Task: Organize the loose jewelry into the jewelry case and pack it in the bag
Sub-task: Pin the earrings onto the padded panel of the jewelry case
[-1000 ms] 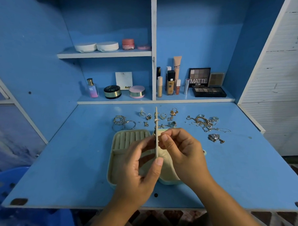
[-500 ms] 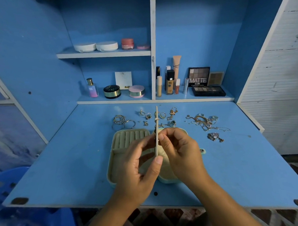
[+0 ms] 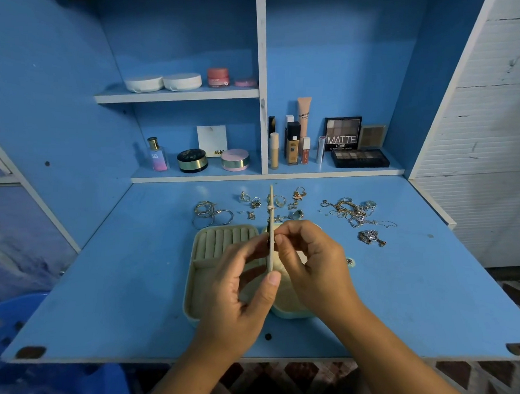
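While cosmetics line the blue cabinet's shelves, its blue desk carries the open cream jewelry case, with loose rings and chains scattered behind it. Above the case, the left hand grips a thin cream panel held upright and edge-on, and the right hand pinches it too.
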